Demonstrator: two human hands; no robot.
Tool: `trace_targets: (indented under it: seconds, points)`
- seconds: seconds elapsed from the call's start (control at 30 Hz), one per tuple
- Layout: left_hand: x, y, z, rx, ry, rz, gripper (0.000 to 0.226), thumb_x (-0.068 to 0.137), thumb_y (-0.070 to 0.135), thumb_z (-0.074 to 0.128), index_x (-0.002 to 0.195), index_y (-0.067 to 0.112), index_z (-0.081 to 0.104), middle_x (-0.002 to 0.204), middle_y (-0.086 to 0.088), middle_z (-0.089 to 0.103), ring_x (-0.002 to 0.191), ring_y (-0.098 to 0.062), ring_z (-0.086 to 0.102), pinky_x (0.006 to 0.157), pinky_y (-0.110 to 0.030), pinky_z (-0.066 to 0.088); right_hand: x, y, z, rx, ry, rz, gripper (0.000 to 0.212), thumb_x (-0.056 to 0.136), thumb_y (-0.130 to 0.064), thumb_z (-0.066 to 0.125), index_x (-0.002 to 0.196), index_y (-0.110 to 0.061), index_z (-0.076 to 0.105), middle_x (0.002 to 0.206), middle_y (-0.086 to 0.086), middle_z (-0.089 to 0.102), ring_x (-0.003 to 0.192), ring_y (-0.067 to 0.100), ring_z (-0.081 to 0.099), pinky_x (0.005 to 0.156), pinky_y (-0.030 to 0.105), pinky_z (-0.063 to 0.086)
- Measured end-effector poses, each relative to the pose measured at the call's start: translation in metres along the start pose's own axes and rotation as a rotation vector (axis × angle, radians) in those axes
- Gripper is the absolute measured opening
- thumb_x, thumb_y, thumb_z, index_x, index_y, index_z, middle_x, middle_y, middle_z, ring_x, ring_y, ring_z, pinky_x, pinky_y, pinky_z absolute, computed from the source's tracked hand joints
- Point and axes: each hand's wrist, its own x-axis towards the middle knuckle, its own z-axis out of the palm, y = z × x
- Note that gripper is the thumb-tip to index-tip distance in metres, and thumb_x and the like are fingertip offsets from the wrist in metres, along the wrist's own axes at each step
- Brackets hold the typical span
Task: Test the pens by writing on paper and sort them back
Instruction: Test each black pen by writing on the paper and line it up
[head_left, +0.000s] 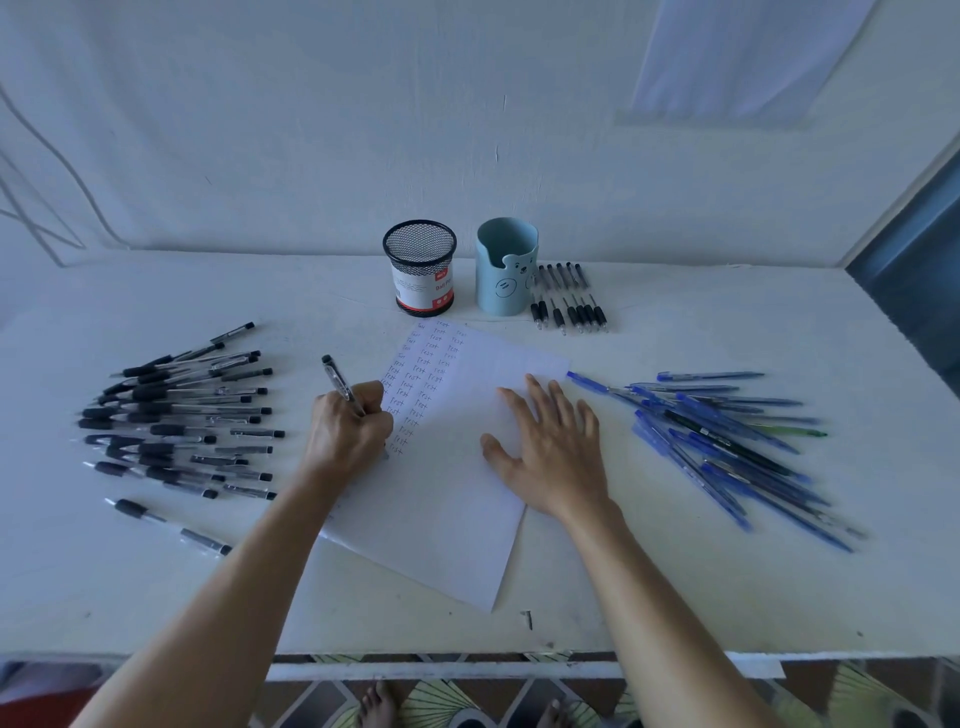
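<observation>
Many black pens (166, 430) left of paper (441, 519), blue pens (717, 418) right

Left hand (350, 428) clenched, right hand (556, 457) spread flat.

Bare table (727, 582) lies open along the near edge outside both arms, broken only by a lone pen (166, 525) near left and a nail (529, 619) by the paper's (447, 509) near corner. Black pens (176, 415) fill the left and blue pens (727, 436) the right, reaching the paper's far right corner. A strip runs between the black pens and the left hand (348, 426), which grips a pen (337, 382). The right hand (550, 452) lies flat on the paper. Far off, a mesh cup (420, 270) and a blue cup (506, 270) stand with a narrow gap between them. A row of pens (569, 301) lies just right of the blue cup, the wall (311, 156) behind. The far corners are open.
</observation>
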Motion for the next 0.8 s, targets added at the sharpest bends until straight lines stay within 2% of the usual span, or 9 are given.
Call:
trace_targets:
  seconds: [0.1,0.23,0.43,0.57,0.8]
  points:
    - [0.0003,-0.0014,0.0001,0.004,-0.002,0.001,0.021,0.054,0.011,0.046,0.055,0.013,0.025,0.053,0.001,0.025,0.054,-0.015,0.022,0.046,-0.03,0.019,-0.0001,-0.0004,-0.0003,0.0,-0.005,0.0,0.088,0.074,-0.073,0.004,0.153,-0.039,0.021,0.167,-0.005,0.007,0.153,0.019,0.003,0.12,0.048,0.004]
    - [-0.0018,-0.0002,0.0014,0.0,-0.006,0.023,0.023,0.054,0.011,0.046,0.054,0.018,0.024,0.051,0.008,0.021,0.051,-0.011,0.018,0.044,-0.025,0.014,-0.0004,-0.0003,-0.0002,0.001,-0.01,0.002,0.088,0.074,-0.074,0.004,0.153,-0.04,0.021,0.167,-0.005,0.006,0.153,0.019,0.002,0.12,0.048,0.003]
    - [-0.0005,-0.0009,0.0003,0.014,-0.021,0.029,0.024,0.053,0.011,0.046,0.054,0.018,0.024,0.052,0.008,0.02,0.053,-0.012,0.017,0.047,-0.03,0.015,0.0,0.0,0.0008,-0.007,-0.003,0.001,0.087,0.074,-0.073,0.005,0.153,-0.04,0.021,0.167,-0.005,0.007,0.153,0.019,0.003,0.12,0.048,0.004]
    - [-0.0036,0.0016,0.0013,-0.007,-0.015,0.047,0.026,0.054,0.011,0.046,0.053,0.02,0.022,0.05,0.008,0.019,0.052,-0.011,0.017,0.044,-0.025,0.012,0.0001,0.0001,-0.0002,-0.004,-0.009,-0.001,0.087,0.074,-0.073,0.004,0.154,-0.04,0.02,0.167,-0.005,0.006,0.153,0.019,0.002,0.121,0.048,0.003]
    - [-0.0018,-0.0009,0.0018,-0.003,-0.017,0.068,0.026,0.053,0.011,0.047,0.052,0.02,0.023,0.051,0.008,0.019,0.053,-0.012,0.017,0.045,-0.026,0.013,-0.0001,0.0,0.001,-0.007,-0.003,0.002,0.087,0.075,-0.073,0.005,0.153,-0.04,0.021,0.167,-0.005,0.007,0.153,0.019,0.003,0.12,0.048,0.004]
